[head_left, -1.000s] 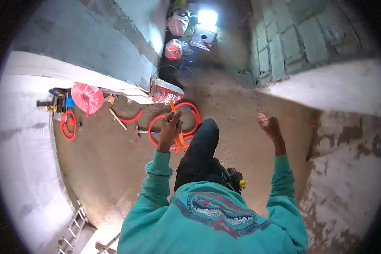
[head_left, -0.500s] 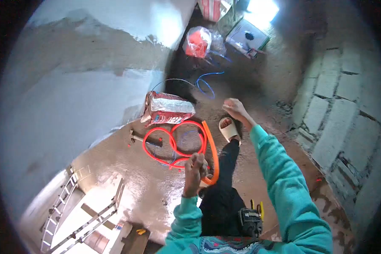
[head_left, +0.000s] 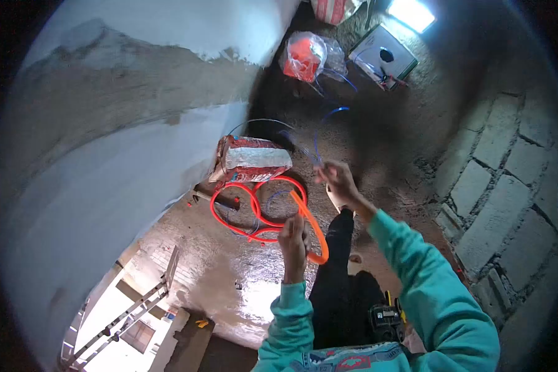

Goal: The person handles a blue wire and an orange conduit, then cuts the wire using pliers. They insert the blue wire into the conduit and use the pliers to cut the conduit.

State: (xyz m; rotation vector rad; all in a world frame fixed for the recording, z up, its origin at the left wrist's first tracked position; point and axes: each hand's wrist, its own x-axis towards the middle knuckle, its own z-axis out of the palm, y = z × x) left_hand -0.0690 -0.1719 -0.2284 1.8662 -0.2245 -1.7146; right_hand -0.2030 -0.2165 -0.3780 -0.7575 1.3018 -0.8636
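My left hand (head_left: pixel 294 239) is closed around an orange flexible tube (head_left: pixel 317 230), whose free end curves up beside it. The rest of the red-orange coil (head_left: pixel 254 204) lies in loops on the floor, just past this hand. My right hand (head_left: pixel 337 181) is raised beyond the tube's end, fingers pinched together. A thin blue wire (head_left: pixel 317 139) runs down to those fingertips, and they appear to grip it. Further blue strands show faintly inside the coil's loops.
A red-and-white sack (head_left: pixel 257 159) leans by the wall, with a hammer (head_left: pixel 216 199) near it. Farther off are a plastic bag with red contents (head_left: pixel 305 57), a white box (head_left: pixel 383 57) and a bright lamp (head_left: pixel 411 15). Blocks (head_left: pixel 491 201) line the right; a ladder (head_left: pixel 121 325) is lower left.
My right hand has moved down and slightly left, and the blue wire now reaches its fingers. My left hand still holds the tube, whose end has tilted. The view has shifted.
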